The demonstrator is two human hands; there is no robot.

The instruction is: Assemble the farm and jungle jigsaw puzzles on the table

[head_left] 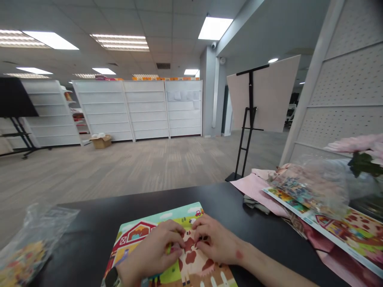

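Note:
A farm-scene jigsaw puzzle point(191, 257) lies on the black table, showing a red barn and a brown-patched cow. Over its middle, my left hand point(161, 247) is closed, fingers curled and thumb bent in at a cow-patterned puzzle piece point(189, 244). From the other side my right hand point(214, 239) pinches at the same piece, its fingertips close to those of the left. The piece's outline is partly hidden by the fingers. A dark watch point(112, 276) is on my left wrist.
On the left stands a clear plastic bag point(32, 247) of colourful pieces. At right, another plastic bag point(314, 187) rests on a printed farm picture sheet point(338, 227), with pink cloth point(254, 185) beneath and pink flowers point(359, 147) behind. The table's far edge point(149, 193) borders the carpeted floor.

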